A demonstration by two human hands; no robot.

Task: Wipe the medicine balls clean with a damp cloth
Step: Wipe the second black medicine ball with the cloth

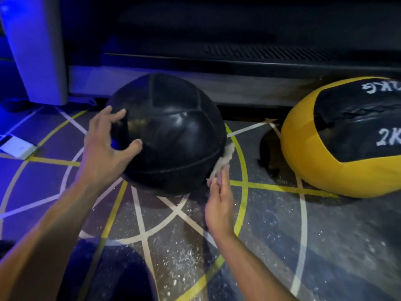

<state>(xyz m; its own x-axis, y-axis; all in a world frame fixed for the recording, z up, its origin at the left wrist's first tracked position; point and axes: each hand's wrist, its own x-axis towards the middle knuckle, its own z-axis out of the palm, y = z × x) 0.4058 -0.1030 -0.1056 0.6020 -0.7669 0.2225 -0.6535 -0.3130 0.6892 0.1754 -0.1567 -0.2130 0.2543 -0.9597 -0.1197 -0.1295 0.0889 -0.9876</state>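
Head view is showing a person crouching over a black medicine ball (167, 131) that is resting on the marked gym floor (271, 224). Their left hand (106, 144) is spreading wide against the ball's left flank, fingertips and thumb touching the leather, apparently steadying it. Their right hand (219, 203) is holding a pale cloth (223, 161) against the ball's lower right side; the fingers are lying fairly straight and blurred, so whether they are pinching the cloth or only pressing it flat I cannot tell. A yellow and black medicine ball (345, 137) is sitting well apart to the right, untouched.

Judging the step: the wipe is covering only the right edge. To do it well, the left hand should be bracing firmly while the cloth is sweeping along the seams, and the ball should be getting rolled so the underside is not missed. Loose grit on the floor could be transferring back onto wiped leather.
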